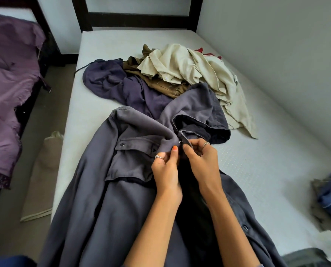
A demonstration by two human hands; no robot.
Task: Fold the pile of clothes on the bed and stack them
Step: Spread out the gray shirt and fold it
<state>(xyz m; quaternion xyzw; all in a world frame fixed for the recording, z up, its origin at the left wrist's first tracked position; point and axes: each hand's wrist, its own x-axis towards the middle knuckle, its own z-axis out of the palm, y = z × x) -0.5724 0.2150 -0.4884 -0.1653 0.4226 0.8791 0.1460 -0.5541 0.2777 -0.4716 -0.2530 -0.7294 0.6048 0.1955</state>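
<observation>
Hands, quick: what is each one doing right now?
Left hand: pinching the grey shirt by its front edge near the collar.
Right hand: pinching the shirt's other edge, by a snap.

There is 1 view, from a wide-angle camera worn on the person's head. It looks forward and steeply down along the bed [106,45], from the foot end toward the dark headboard [133,18] at the top edge of the frame. It sits close: both forearms enter from the bottom edge, and the left hand [165,166] and right hand [200,160] fall near the centre. The lens bends the wall [276,45] along the bed's right edge and takes in the floor [12,218] beyond its left edge.
</observation>
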